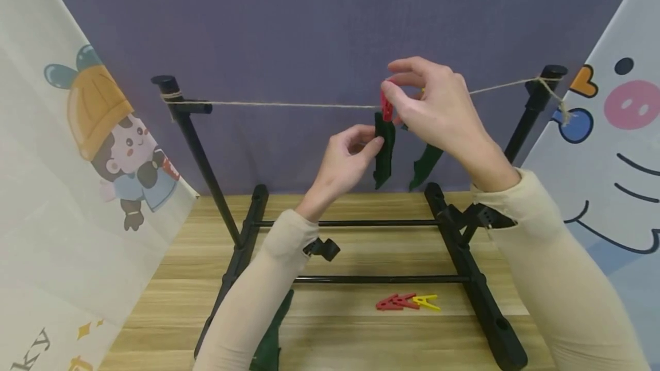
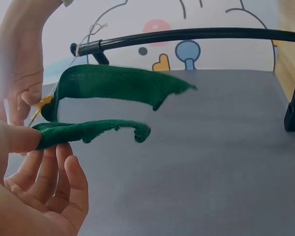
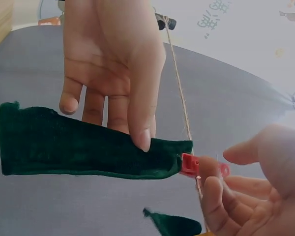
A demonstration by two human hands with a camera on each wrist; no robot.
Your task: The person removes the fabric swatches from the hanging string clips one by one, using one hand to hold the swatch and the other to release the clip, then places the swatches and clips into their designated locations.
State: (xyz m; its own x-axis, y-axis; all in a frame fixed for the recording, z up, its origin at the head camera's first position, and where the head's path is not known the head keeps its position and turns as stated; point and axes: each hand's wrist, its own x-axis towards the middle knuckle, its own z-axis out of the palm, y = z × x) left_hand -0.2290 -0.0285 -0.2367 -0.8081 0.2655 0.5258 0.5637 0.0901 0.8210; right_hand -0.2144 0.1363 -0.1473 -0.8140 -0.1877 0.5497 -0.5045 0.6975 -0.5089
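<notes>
At the twine line (image 1: 289, 105), my right hand (image 1: 438, 105) holds a small red clothespin (image 1: 387, 109) between thumb and fingers. The clothespin's tip meets the top end of a dark green cloth piece (image 1: 384, 159), which hangs down from the line. Just below, my left hand (image 1: 348, 156) pinches the cloth's edge between thumb and fingers; in the right wrist view its thumb lies over the green cloth (image 3: 88, 147). A second green cloth piece (image 2: 118, 83) hangs alongside, with a yellow clothespin (image 2: 43, 103) at its top end.
The twine runs between two black posts (image 1: 198, 159) of a stand with crossbars (image 1: 381, 279). On the wooden table (image 1: 330, 331) lie red clothespins (image 1: 397, 301) and a yellow clothespin (image 1: 427, 302). Another green cloth (image 1: 270, 342) lies by my left sleeve. Printed panels flank both sides.
</notes>
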